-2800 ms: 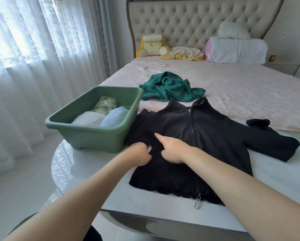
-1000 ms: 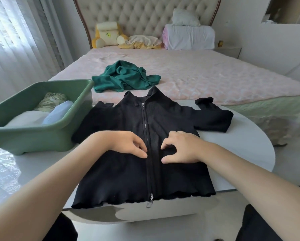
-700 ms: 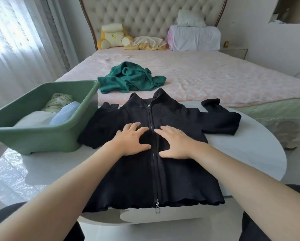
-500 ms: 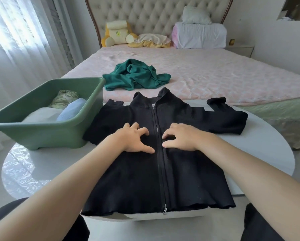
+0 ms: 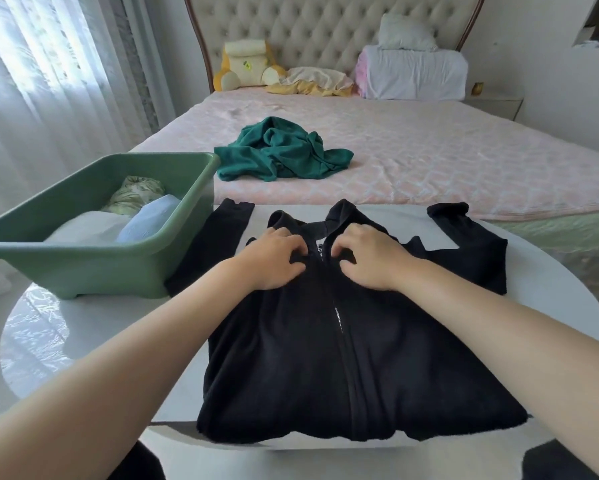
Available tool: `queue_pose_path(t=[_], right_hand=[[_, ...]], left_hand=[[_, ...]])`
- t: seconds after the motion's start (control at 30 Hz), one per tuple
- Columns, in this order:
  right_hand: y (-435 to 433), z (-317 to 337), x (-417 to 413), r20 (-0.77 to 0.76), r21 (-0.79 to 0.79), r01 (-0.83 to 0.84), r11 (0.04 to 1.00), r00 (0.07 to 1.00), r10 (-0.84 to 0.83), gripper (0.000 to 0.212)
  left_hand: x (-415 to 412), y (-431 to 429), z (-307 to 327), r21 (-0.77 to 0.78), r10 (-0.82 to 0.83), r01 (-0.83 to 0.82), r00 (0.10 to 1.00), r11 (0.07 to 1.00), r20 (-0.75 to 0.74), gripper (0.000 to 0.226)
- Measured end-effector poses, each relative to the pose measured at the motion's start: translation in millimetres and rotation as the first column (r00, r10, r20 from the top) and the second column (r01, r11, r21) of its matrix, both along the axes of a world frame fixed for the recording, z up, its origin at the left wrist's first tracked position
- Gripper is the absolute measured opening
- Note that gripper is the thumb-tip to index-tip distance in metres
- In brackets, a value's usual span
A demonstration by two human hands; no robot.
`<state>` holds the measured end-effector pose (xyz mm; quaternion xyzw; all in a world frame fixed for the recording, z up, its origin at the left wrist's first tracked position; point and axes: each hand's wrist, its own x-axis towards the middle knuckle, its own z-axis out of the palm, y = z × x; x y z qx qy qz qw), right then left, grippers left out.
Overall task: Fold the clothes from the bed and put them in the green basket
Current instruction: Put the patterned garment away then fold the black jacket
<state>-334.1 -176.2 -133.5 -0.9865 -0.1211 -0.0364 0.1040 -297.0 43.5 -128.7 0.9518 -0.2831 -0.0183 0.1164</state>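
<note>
A black zip jacket point(image 5: 326, 358) lies front-up on the white round table point(image 5: 93, 327), sleeves spread to both sides. My left hand point(image 5: 274, 258) and my right hand point(image 5: 367, 258) sit just below the collar, one on each side of the zipper, fingers curled into the fabric and pinching it. The green basket point(image 5: 83, 268) stands at the table's left with several folded clothes inside. A crumpled dark green garment point(image 5: 280, 154) lies on the pink bed point(image 5: 429, 161) beyond the table.
Sheer curtains point(image 5: 48, 81) hang at the left. Pillows point(image 5: 412, 71), a yellow plush toy point(image 5: 246, 67) and a crumpled cloth sit at the tufted headboard. A nightstand point(image 5: 495, 105) stands at the far right. The jacket hem overhangs the table's near edge.
Both hands moved up the jacket front from mid-chest to the collar and curled into the fabric. The left sleeve now lies straighter beside the basket.
</note>
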Motion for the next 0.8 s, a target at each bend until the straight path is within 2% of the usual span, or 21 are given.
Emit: queue_pose_path(t=[0.1,0.17,0.23,0.37,0.43,0.5,0.57,0.7,0.73,0.8], right_hand=[[-8.9,-10.6,10.7,-0.156,-0.114,-0.028,0.993,0.988,0.01,0.035],[-12.7,-7.2,18.1,-0.165,-0.098,-0.039,0.994,0.986,0.022,0.028],[-11.6,4.3,29.4,-0.108,0.041,0.015,0.999,0.994,-0.011,0.024],[-14.0,17.5,62.8,0.15,0.282,0.12,0.952,0.974,-0.167,0.023],[-17.4,16.2,81.3,0.101,0.362,0.201,0.91,0.962,-0.253,0.021],[-16.7,12.4,95.2,-0.048,0.37,0.304,0.878,0.95,-0.308,0.026],[-15.2,6.1,103.2,-0.108,0.321,0.363,0.875,0.932,-0.347,0.032],[-19.3,-2.2,110.7,-0.151,0.242,0.441,0.864,0.897,-0.416,0.038],[-20.6,-2.3,109.9,-0.195,0.24,0.44,0.865,0.895,-0.401,0.039],[-20.0,0.1,105.6,-0.275,0.305,0.392,0.868,0.909,-0.314,0.028]], left_hand=[[17.3,1.4,-15.6,0.19,0.03,-0.011,0.995,0.982,-0.098,0.063],[30.7,1.0,-17.3,0.207,0.035,-0.014,0.995,0.978,-0.097,0.056],[45.2,-2.8,-11.6,0.071,0.064,-0.06,0.996,0.996,-0.054,0.037],[74.9,-9.1,-8.2,-0.24,0.184,-0.154,0.977,0.958,0.11,0.026],[86.2,-10.8,-9.8,-0.364,0.267,-0.215,0.959,0.906,0.098,0.034],[93.0,-11.6,-10.6,-0.425,0.349,-0.331,0.936,0.843,-0.037,0.043],[98.6,-11.0,-16.0,-0.349,0.396,-0.414,0.91,0.841,-0.125,0.05],[107.9,-8.9,-23.6,-0.089,0.421,-0.437,0.894,0.895,-0.154,0.056],[109.4,-9.4,-23.4,-0.082,0.399,-0.419,0.898,0.904,-0.185,0.055],[110.8,-10.9,-22.5,-0.185,0.327,-0.383,0.905,0.905,-0.272,0.044]])
